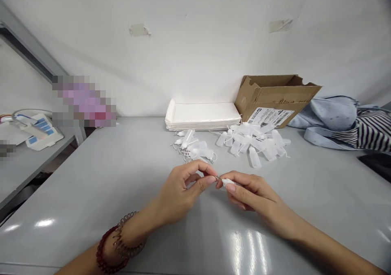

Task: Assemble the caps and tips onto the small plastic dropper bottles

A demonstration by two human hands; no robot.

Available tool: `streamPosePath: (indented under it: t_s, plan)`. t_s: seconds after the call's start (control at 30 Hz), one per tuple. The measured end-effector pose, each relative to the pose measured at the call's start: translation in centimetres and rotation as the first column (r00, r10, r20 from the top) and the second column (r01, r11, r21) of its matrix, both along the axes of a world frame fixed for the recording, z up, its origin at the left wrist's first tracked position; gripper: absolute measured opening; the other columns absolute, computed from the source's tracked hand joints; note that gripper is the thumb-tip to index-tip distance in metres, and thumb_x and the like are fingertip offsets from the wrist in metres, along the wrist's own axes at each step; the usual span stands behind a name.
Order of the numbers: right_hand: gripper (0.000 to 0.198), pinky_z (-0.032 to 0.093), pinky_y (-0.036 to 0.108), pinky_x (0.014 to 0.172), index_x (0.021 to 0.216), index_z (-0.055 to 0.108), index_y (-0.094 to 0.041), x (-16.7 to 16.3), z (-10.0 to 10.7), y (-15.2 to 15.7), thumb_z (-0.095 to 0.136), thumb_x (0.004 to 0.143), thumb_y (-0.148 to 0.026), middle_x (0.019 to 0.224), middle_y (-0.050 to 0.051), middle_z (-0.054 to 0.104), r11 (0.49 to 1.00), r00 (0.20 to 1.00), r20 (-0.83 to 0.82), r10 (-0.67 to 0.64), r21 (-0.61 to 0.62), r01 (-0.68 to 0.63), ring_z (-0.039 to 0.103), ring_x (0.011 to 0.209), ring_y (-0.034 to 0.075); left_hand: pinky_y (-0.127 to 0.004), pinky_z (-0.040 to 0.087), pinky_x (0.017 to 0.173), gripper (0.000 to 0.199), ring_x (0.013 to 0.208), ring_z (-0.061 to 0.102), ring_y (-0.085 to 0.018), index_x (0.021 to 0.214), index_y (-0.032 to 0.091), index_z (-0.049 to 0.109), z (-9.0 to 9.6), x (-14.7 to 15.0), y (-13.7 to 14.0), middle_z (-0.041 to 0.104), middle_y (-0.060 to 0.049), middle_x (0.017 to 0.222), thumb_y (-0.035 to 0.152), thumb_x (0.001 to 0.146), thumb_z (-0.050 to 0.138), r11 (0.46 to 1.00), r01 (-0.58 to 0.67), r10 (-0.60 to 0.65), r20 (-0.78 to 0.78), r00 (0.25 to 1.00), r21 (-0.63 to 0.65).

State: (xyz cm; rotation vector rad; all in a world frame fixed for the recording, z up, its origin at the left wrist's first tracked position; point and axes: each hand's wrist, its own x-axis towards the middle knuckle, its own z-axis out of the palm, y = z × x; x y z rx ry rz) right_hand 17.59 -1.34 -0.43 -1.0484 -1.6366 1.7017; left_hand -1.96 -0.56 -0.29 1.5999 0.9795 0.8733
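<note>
My right hand [249, 189] is closed around a small white dropper bottle [227, 182], most of it hidden by the fingers. A thin dark needle-like piece [218, 177] sits at the bottle's tip. Thumb and forefinger of my left hand [187, 183] pinch the far end of that thin piece. Behind my hands lies a small pile of translucent white bottles with thin cords or tubes [195, 147]. A larger heap of similar translucent bottles [255, 157] lies farther right.
A stack of white padded envelopes [204, 114] lies against the wall. Beside it stands an open cardboard box [281, 100] with a label. Light blue and striped cloth [330, 116] lies at the right, near a dark flat object [377, 165]. Another table [18, 165] stands left.
</note>
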Motion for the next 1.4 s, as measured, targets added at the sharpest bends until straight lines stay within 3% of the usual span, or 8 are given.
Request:
streamPosePath:
  t_s: [0.7, 0.83, 1.0, 1.13, 1.3, 1.4]
  plan:
    - [0.028, 0.02, 0.025, 0.05, 0.081, 0.057, -0.017, -0.2, -0.3, 0.1, 0.047, 0.091, -0.042, 0.053, -0.007, 0.034, 0.998, 1.0, -0.02, -0.002, -0.068, 0.0, 0.027, 0.05, 0.008, -0.023, 0.046, 0.068, 0.012, 0.078, 0.056, -0.013, 0.083, 0.017, 0.06, 0.0, -0.1, 0.0, 0.062, -0.001, 0.082, 0.024, 0.087, 0.051, 1.0, 0.002, -0.002, -0.052, 0.999, 0.001]
    - [0.029, 0.02, 0.025, 0.05, 0.08, 0.056, -0.017, -0.2, -0.3, 0.2, 0.047, 0.091, -0.042, 0.055, -0.006, 0.032, 0.997, 1.0, 0.001, -0.007, -0.071, 0.007, 0.026, 0.051, 0.008, -0.025, 0.046, 0.069, 0.012, 0.077, 0.056, -0.014, 0.082, 0.017, 0.06, -0.1, -0.1, 0.1, 0.062, -0.001, 0.081, 0.024, 0.087, 0.051, 0.999, -0.007, 0.012, -0.096, 0.995, 0.049]
    - [0.032, 0.02, 0.025, 0.05, 0.073, 0.053, -0.018, -0.2, 0.2, 0.4, 0.046, 0.091, -0.043, 0.057, -0.006, 0.03, 0.998, 0.99, 0.141, 0.03, -0.053, -0.023, 0.026, 0.054, 0.009, -0.024, 0.045, 0.067, 0.011, 0.073, 0.055, -0.013, 0.081, 0.018, 0.06, -0.2, -0.3, 0.0, 0.062, 0.0, 0.079, 0.018, 0.086, 0.051, 0.99, 0.021, 0.008, -0.201, 0.98, 0.142]
    - [0.034, 0.02, 0.025, 0.048, 0.07, 0.051, -0.018, -0.2, 0.2, 0.5, 0.044, 0.091, -0.044, 0.056, -0.005, 0.028, 0.998, 0.966, 0.252, 0.056, 0.028, -0.065, 0.026, 0.052, 0.009, -0.024, 0.044, 0.066, 0.011, 0.07, 0.053, -0.013, 0.08, 0.015, 0.058, -0.4, -0.5, -0.1, 0.059, -0.001, 0.074, 0.011, 0.085, 0.049, 0.94, 0.114, -0.012, -0.303, 0.953, 0.321]
    - [0.035, 0.021, 0.024, 0.048, 0.064, 0.047, -0.017, -0.3, -0.4, 0.6, 0.043, 0.091, -0.038, 0.057, -0.005, 0.027, 0.985, 0.945, 0.325, 0.044, 0.142, -0.095, 0.025, 0.053, 0.009, -0.029, 0.043, 0.069, 0.016, 0.074, 0.049, -0.016, 0.084, 0.013, 0.056, -1.0, -0.6, -0.3, 0.058, -0.006, 0.077, 0.007, 0.087, 0.041, 0.824, 0.259, -0.013, -0.44, 0.898, 0.504]
    - [0.033, 0.021, 0.024, 0.048, 0.063, 0.046, -0.017, -0.4, -0.5, 0.5, 0.044, 0.09, -0.035, 0.056, -0.006, 0.027, 0.983, 0.949, 0.313, 0.035, 0.159, -0.088, 0.025, 0.053, 0.009, -0.029, 0.042, 0.067, 0.018, 0.072, 0.048, -0.017, 0.083, 0.014, 0.054, -1.2, -0.4, -0.5, 0.057, -0.006, 0.076, 0.005, 0.087, 0.039, 0.795, 0.247, 0.014, -0.423, 0.906, 0.555]
